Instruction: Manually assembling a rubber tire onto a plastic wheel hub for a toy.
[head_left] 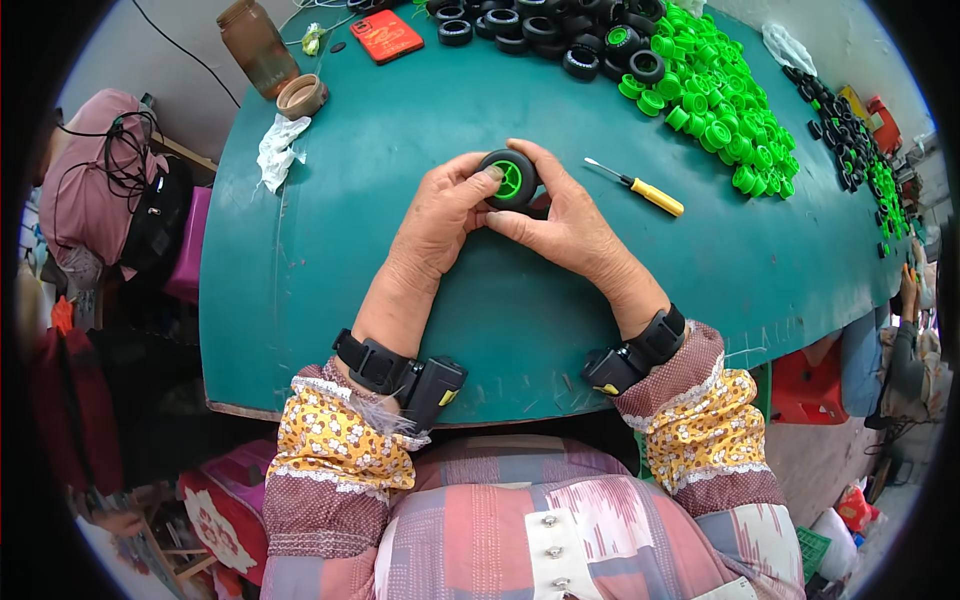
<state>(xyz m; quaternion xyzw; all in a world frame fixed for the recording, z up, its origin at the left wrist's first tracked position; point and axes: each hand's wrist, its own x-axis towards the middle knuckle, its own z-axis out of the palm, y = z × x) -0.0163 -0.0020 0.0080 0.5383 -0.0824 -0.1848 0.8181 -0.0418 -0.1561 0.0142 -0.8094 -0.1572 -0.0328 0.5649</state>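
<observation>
Between my two hands is a small toy wheel [514,181], a black tyre with a green spoked hub inside it. My left hand [450,205] grips its left side, the thumb pressed onto the green hub. On the right, my right hand [560,215] closes round the tyre's edge, index finger over the top and thumb below. Just right of my hands lies a screwdriver [648,193] with a yellow handle, its shaft pointing up and left. Both hands are held above the green table [370,150].
Black tyres [540,30] are heaped at the far edge, beside a large pile of green hubs [720,115]. A red phone-like slab [386,37], a brown bottle [257,48], its lid [302,96] and crumpled tissue [281,152] lie far left. Another person's hand [909,290] shows at far right.
</observation>
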